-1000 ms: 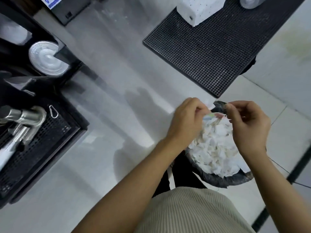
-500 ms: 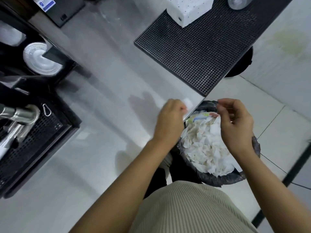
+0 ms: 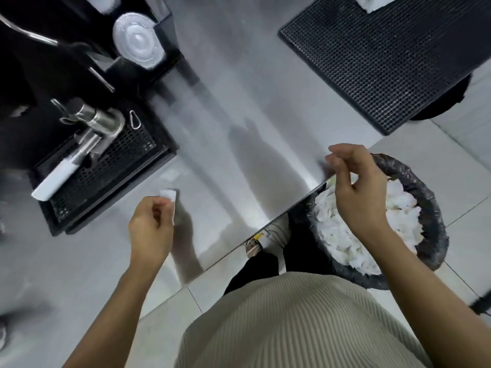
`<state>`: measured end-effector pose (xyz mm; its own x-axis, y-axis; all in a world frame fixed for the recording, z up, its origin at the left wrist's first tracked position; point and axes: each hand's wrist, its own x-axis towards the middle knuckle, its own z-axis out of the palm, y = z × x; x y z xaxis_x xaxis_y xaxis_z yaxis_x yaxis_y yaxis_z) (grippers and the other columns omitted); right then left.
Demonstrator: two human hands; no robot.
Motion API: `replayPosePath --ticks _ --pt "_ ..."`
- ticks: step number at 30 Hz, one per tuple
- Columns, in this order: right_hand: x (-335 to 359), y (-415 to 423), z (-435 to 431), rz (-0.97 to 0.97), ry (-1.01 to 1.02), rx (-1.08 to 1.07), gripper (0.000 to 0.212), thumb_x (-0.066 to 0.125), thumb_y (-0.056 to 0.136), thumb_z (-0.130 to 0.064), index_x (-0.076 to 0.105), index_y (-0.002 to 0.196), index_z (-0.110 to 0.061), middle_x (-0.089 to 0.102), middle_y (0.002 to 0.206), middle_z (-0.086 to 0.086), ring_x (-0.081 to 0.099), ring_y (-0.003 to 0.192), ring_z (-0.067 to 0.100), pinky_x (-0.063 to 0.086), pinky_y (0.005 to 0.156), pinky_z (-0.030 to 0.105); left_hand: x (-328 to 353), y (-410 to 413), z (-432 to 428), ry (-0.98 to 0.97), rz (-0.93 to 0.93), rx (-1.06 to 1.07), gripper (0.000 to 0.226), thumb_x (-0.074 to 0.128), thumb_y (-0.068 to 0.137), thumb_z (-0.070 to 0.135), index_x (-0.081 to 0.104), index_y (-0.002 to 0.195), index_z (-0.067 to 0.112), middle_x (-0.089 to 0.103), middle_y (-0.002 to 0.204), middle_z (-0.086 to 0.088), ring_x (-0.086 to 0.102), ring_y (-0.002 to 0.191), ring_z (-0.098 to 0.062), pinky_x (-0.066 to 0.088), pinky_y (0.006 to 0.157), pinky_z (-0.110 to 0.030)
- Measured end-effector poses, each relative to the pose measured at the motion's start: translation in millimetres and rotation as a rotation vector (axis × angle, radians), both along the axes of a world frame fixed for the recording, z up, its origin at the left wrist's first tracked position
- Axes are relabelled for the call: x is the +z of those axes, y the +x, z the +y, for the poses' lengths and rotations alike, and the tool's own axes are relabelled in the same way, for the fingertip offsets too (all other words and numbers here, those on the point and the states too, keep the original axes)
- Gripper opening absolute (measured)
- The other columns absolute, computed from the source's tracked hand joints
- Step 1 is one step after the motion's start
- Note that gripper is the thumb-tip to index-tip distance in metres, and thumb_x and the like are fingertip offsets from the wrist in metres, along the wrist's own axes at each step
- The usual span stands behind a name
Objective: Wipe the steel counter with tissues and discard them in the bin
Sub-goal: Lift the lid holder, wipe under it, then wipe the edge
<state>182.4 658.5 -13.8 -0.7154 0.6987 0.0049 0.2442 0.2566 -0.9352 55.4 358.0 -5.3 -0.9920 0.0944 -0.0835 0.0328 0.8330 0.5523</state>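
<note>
The steel counter [image 3: 239,107] fills the middle of the head view. My left hand [image 3: 150,227] is over its near part and pinches a small folded white tissue [image 3: 168,195] at the fingertips. My right hand [image 3: 356,192] hovers over the counter's right edge and the bin, fingers loosely curled, with nothing visible in it. The bin [image 3: 430,197], lined with a black bag, stands on the floor beside the counter and is heaped with crumpled white tissues [image 3: 345,235].
A black ridged mat [image 3: 385,62] lies at the far right with a white tissue box [image 3: 377,2] at its far edge. A black drip tray [image 3: 106,166] with a steel tap and a holder of plastic lids [image 3: 138,41] stand left.
My left hand carried the tissue from beside the bin leftward over the counter. My right hand stays above the bin. The camera view has swung left.
</note>
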Motion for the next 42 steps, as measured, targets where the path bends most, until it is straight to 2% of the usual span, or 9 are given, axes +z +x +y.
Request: replayPosePath --ticks 4,12,17,22,24,27,31,34,42 --pt "0 -6 -13 0.007 0.009 0.034 0.014 0.052 0.099 -0.010 0.062 0.109 -0.010 0.062 0.094 -0.025 0.058 0.083 -0.012 0.041 0.072 0.003 -14 17 16 -0.008 0.043 -0.050 0.005 0.056 0.093 0.018 0.053 0.089 0.018 0.060 0.077 0.003 0.056 0.067 -0.006 0.039 0.062 -0.005" --pt "8 -4 -16 -0.040 0.001 -0.036 0.008 0.058 0.097 -0.022 0.063 0.102 -0.017 0.065 0.080 -0.009 0.060 0.075 0.001 0.043 0.063 0.012 -25 54 119 0.101 0.130 -0.248 0.002 0.056 0.088 0.004 0.055 0.087 0.003 0.058 0.081 -0.010 0.055 0.072 -0.024 0.039 0.065 -0.025" --pt "9 10 -5 -0.058 0.008 -0.163 0.041 0.055 0.098 -0.040 0.059 0.079 -0.003 0.062 0.070 0.014 0.059 0.066 0.030 0.046 0.063 0.038 -33 70 187 0.105 0.186 -0.444 0.005 0.057 0.083 -0.002 0.055 0.081 0.001 0.057 0.077 -0.015 0.054 0.072 -0.032 0.039 0.066 -0.036" --pt "3 34 10 -0.074 0.100 -0.264 0.022 0.043 0.096 -0.003 0.061 0.100 -0.016 0.067 0.094 0.004 0.064 0.084 0.020 0.052 0.081 0.036 -26 72 252 0.119 0.111 -0.675 0.009 0.060 0.082 0.003 0.053 0.085 0.007 0.059 0.083 -0.011 0.056 0.074 -0.029 0.046 0.064 -0.040" --pt "1 41 13 -0.088 0.118 -0.288 0.028 0.044 0.092 0.004 0.062 0.105 -0.013 0.064 0.103 -0.002 0.063 0.090 0.015 0.051 0.084 0.032 -12 61 257 0.298 -0.119 -0.643 0.003 0.058 0.088 0.010 0.056 0.086 0.008 0.062 0.083 -0.005 0.058 0.076 -0.022 0.049 0.068 -0.039" --pt "-1 48 13 -0.104 0.085 -0.331 0.022 0.047 0.094 -0.001 0.062 0.106 -0.013 0.063 0.108 -0.004 0.057 0.088 -0.003 0.046 0.082 0.018 5 42 215 0.454 -0.057 -0.499 0.006 0.060 0.089 0.012 0.059 0.085 0.009 0.061 0.073 -0.001 0.056 0.067 -0.017 0.051 0.066 -0.036" --pt "-7 49 14 -0.083 0.022 -0.338 0.012 0.054 0.096 -0.010 0.061 0.102 -0.018 0.065 0.096 -0.005 0.061 0.090 0.007 0.047 0.082 0.021 8 5 98 0.235 0.086 -0.228 0.004 0.058 0.090 0.015 0.057 0.086 0.015 0.063 0.074 -0.002 0.058 0.067 -0.016 0.050 0.067 -0.033" --pt "-8 47 17 -0.064 -0.021 -0.348 0.006 0.059 0.096 -0.019 0.060 0.101 -0.018 0.064 0.078 -0.005 0.065 0.084 0.016 0.044 0.071 0.012 -3 -11 50 0.004 0.065 -0.071 0.008 0.056 0.090 0.011 0.055 0.084 0.017 0.064 0.077 -0.004 0.059 0.070 -0.017 0.046 0.068 -0.030" --pt "-5 61 35 -0.024 -0.043 -0.417 0.006 0.056 0.097 -0.022 0.060 0.101 -0.020 0.068 0.082 0.004 0.067 0.088 0.024 0.050 0.076 0.033 -24 5 160 0.076 0.121 -0.366 0.007 0.052 0.091 0.008 0.058 0.090 0.004 0.059 0.091 -0.010 0.052 0.077 -0.019 0.032 0.069 -0.014"
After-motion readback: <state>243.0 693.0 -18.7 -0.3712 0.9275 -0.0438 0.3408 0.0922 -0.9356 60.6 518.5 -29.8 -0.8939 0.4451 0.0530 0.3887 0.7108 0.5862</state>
